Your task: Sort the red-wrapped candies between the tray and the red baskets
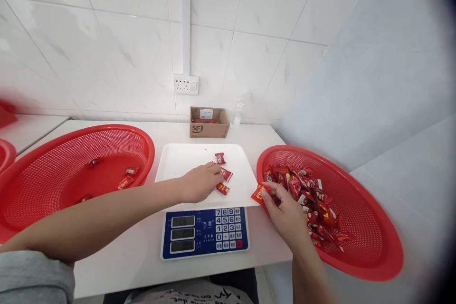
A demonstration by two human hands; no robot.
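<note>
A white weighing tray (185,161) sits on a blue digital scale (205,232). My left hand (202,183) reaches over the tray, fingers curled down and closed on a small red wrapped candy (226,174), partly covered by the fingertips. Just behind it lies another red wrapped candy (220,158); a red and yellow one (223,188) lies nearer me, close to the fingers. My right hand (283,206) pinches a bright red candy packet (259,193) between thumb and fingers. It is held at the tray's right edge, beside the rim of the right red basket (370,228).
That right basket holds a heap of red candies (309,194). On the left, another red basket (138,133) contains several scattered candies. A small cardboard box (209,123) and a clear plastic bottle (238,113) stand at the wall, below a socket (186,84).
</note>
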